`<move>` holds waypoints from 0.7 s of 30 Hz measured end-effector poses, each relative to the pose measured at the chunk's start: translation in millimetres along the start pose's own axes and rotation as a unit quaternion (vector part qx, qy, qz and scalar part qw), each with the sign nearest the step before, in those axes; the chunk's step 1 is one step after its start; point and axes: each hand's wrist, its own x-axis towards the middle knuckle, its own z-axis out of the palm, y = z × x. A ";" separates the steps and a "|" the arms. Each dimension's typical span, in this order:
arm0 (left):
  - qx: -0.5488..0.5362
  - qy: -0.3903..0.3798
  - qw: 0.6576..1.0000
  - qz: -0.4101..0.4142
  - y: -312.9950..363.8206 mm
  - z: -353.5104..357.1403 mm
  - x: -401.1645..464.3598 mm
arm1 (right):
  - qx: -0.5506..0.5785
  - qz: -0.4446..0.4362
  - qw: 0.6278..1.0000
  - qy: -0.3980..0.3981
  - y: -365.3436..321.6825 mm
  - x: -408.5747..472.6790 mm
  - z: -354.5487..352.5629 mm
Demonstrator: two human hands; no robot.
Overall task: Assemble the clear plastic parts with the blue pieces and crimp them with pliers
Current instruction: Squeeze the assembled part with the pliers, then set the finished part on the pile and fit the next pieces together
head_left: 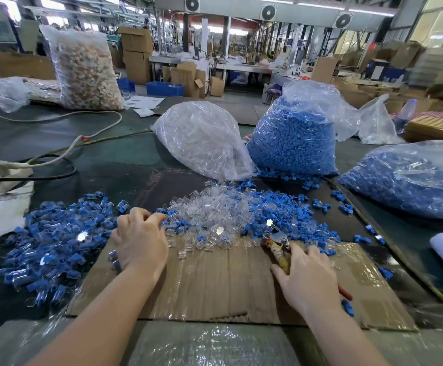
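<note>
A heap of clear plastic parts [210, 210] lies in the middle of the table, with loose blue pieces [283, 207] to its right. A pile of joined clear-and-blue parts [56, 233] spreads at the left. My left hand [140, 240] reaches over the near left edge of the clear heap, fingers curled; what it pinches is hidden. My right hand [307, 276] grips the pliers [277, 240], whose jaws point toward the blue pieces.
A cardboard sheet [215, 281] lies under my hands. Behind stand a bag of clear parts [204, 138] and two bags of blue pieces [294, 138] [410, 178]. White cable [70, 146] and cloth [1, 204] lie at the left.
</note>
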 end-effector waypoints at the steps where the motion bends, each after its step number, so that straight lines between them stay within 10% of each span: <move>1: -0.022 0.006 0.999 0.026 4.7 1.7 -2.4 | -0.009 0.000 1.000 0.002 -0.8 -0.6 0.6; 7: -0.168 -0.078 0.970 0.159 42.0 12.9 -23.9 | -0.021 -0.004 1.000 -0.010 0.2 2.5 -1.7; 21: -0.027 -0.215 0.971 0.103 71.0 40.4 -32.5 | 0.095 -0.014 0.995 0.014 4.2 29.8 -17.9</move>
